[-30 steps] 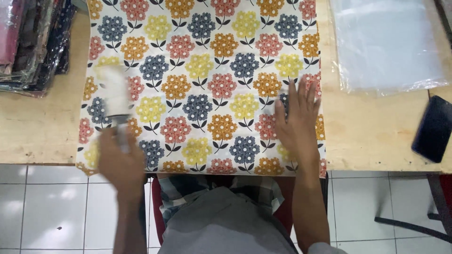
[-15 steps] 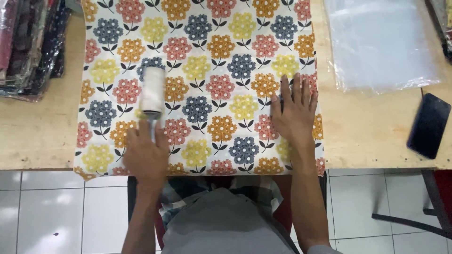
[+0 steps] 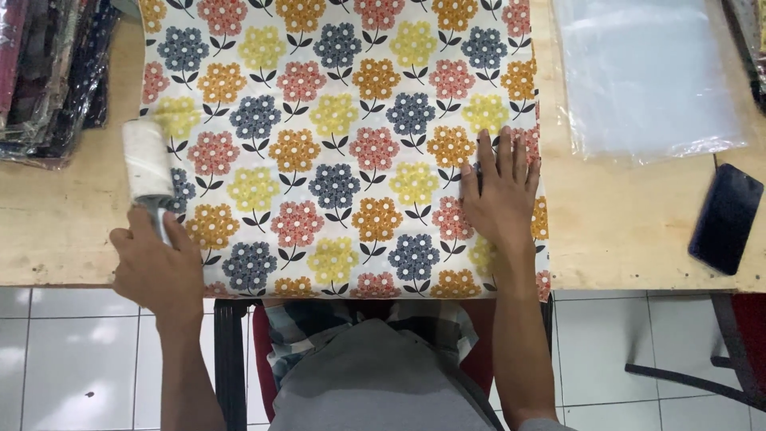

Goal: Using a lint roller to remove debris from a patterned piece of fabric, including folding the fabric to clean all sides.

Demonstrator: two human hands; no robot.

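Observation:
A flower-patterned cloth lies flat on a wooden table. My left hand grips the handle of a white lint roller, whose roll rests on the cloth's left edge. My right hand lies flat, fingers spread, pressing the cloth near its right edge.
A pile of folded fabrics in plastic sits at the table's left. A stack of transparent plastic bags lies at the right, and a dark phone beside it near the front edge. White floor tiles show below.
My left hand has swept the lint roller across the cloth, right toward the middle, then back to its left edge. My right hand has stayed pressed on the cloth.

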